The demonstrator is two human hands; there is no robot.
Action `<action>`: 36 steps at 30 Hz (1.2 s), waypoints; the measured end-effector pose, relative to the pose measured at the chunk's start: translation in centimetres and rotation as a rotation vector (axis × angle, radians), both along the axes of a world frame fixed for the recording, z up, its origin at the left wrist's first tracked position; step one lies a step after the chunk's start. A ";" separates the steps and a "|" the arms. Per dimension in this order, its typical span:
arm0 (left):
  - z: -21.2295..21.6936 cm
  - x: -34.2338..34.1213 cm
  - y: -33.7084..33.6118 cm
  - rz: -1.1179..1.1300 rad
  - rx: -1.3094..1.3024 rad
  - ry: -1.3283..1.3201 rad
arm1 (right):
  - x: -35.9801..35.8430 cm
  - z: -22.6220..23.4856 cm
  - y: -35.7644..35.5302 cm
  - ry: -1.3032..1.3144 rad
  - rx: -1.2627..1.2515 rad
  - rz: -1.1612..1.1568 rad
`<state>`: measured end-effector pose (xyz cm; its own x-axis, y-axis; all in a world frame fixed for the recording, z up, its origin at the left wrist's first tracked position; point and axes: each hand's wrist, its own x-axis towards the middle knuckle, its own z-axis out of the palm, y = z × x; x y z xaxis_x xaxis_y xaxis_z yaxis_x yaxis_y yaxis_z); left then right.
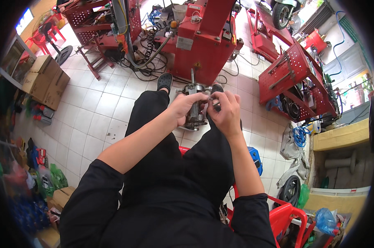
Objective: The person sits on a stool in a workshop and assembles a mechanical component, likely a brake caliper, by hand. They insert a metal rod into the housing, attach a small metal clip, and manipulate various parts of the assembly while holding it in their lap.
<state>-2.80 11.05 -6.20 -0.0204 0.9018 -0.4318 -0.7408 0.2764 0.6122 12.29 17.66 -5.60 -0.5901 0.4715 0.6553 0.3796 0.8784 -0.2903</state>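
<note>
I sit on a red plastic chair (284, 217) with my legs in black trousers stretched out over the white tiled floor. A grey metal motor-like part (194, 117) with a thin shaft sticking up stands between my knees. My left hand (186, 106) grips the top of that part. My right hand (225, 111) pinches something small against the part's upper right side; what it pinches is hidden by the fingers.
A big red machine (203, 37) with coiled cables stands just ahead. Red perforated tool racks stand at the right (296, 76) and back left (94, 18). Cardboard boxes (46, 80) lie left. A blue box (255, 157), a tyre (291, 189) and rags lie right.
</note>
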 end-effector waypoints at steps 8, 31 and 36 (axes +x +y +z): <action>2.0 0.9 -5.9 -0.020 0.096 0.111 | 1.0 3.8 -5.4 -0.012 0.101 0.139; 7.0 1.9 -7.6 0.041 0.411 0.118 | 3.3 11.2 -9.5 0.306 -0.279 0.180; 7.4 2.5 -8.8 0.025 0.435 0.147 | 3.4 11.2 -10.4 0.306 -0.198 0.194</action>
